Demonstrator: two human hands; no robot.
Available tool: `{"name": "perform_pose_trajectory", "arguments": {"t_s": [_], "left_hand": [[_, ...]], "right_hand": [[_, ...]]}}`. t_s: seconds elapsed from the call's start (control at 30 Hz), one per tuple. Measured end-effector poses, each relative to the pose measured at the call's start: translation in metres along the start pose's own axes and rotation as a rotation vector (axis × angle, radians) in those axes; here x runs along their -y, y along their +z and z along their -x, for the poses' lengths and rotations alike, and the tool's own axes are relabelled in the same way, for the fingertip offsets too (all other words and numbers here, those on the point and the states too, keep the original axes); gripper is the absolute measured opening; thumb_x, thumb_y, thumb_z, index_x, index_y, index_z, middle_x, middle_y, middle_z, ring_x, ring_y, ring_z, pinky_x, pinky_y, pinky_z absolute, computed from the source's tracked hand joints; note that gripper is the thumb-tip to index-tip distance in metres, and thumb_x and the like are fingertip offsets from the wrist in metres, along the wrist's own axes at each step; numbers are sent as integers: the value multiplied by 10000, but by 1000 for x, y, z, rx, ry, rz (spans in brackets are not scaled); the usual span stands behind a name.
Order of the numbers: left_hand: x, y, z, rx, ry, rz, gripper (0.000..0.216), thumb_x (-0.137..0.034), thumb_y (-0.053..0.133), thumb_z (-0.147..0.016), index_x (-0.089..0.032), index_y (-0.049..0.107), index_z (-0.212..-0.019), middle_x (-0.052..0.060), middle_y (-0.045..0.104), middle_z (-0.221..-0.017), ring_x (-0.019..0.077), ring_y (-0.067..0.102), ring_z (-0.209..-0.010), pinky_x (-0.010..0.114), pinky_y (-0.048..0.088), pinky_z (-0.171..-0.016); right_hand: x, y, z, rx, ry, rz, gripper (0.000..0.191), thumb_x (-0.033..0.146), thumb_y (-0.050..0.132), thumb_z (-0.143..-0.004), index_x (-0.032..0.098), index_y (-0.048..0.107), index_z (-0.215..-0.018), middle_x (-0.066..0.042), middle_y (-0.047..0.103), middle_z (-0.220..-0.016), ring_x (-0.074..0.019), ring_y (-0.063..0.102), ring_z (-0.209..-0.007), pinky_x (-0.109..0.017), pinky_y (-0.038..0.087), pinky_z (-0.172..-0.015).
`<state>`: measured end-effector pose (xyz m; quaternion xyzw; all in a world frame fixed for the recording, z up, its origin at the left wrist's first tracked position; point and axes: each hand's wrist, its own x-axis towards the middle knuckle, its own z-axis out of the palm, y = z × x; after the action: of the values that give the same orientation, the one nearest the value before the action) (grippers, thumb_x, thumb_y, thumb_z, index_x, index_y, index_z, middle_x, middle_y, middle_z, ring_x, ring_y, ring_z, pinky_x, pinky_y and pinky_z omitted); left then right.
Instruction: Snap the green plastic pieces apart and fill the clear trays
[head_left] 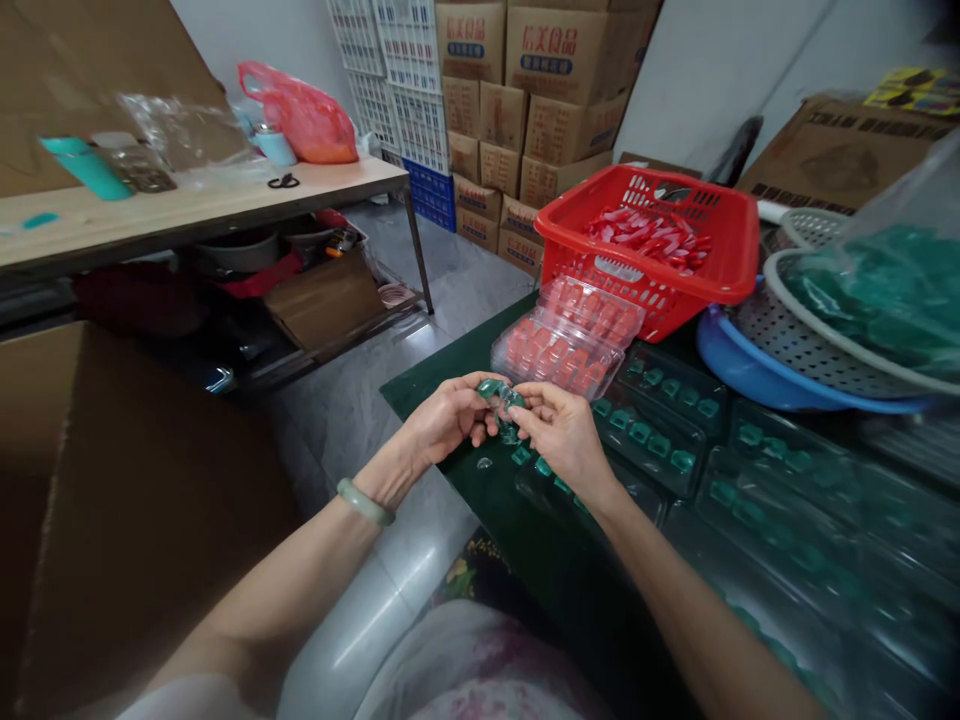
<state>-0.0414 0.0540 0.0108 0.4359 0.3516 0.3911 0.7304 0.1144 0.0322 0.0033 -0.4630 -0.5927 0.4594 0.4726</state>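
Head view: pinched glossy green material (491,387) between fingertips of left hand (448,415) and right hand (568,437), apparently for two-sided control. Had a clear tray (666,424) right of those fingers, probably for easy reach.

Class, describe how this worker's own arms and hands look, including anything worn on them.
The left hand and right hand are ungloved. A smooth, rounded, pale green bangle circles the left wrist; the right has none. A whitish sleeve shows at the left arm's lower end.
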Motion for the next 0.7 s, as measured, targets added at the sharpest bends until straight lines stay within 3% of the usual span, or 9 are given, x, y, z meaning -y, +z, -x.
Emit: {"name": "perform_pose_trajectory", "arguments": {"t_s": [0.07, 0.23, 0.43, 0.6, 0.7], "left_hand": [[-1, 1, 0, 6, 7, -61, 313, -244, 623, -683, -149, 579, -978, 11, 593, -670, 100, 541, -495, 168, 356, -360], [1, 4, -1, -138, 131, -405, 231, -337, 669, -682, -116, 629, -733, -29, 508, -476, 53, 437, -410, 155, 304, -369], [4, 6, -1, -182, 190, -453, 233, -372, 613, -727, -142, 580, -737, -49, 467, -461, 71, 416, -404, 180, 312, -379], [8, 14, -2, -381, 565, -1124, 159, -268, 510, -801, -142, 584, -738, -4, 539, -578, 94, 468, -508, 215, 372, -512], [18, 8, -11, -411, 646, -1332, 137, -220, 471, -810, -146, 579, -770, 39, 583, -688, 132, 527, -630, 248, 407, -627]], "right_hand": [[1, -1, -1, 12, 22, -23, 187, 243, 594, -721, 163, 617, -889, 13, 596, -634, -86, 530, -501, -185, 397, -430], [3, -1, -1, 23, 53, -74, 213, 236, 632, -682, 153, 599, -876, 24, 573, -623, -74, 516, -489, -177, 395, -415], [5, -11, 1, 90, 175, -215, 217, 201, 656, -631, 150, 558, -818, 37, 556, -610, -64, 489, -442, -173, 376, -371], [1, -19, 3, 135, 249, -353, 158, 174, 610, -661, 163, 550, -807, 76, 490, -479, -52, 417, -373, -165, 334, -353], [0, -22, 6, 95, 307, -413, 154, 158, 605, -649, 168, 547, -791, 81, 478, -455, -53, 408, -365, -160, 315, -344]]}}
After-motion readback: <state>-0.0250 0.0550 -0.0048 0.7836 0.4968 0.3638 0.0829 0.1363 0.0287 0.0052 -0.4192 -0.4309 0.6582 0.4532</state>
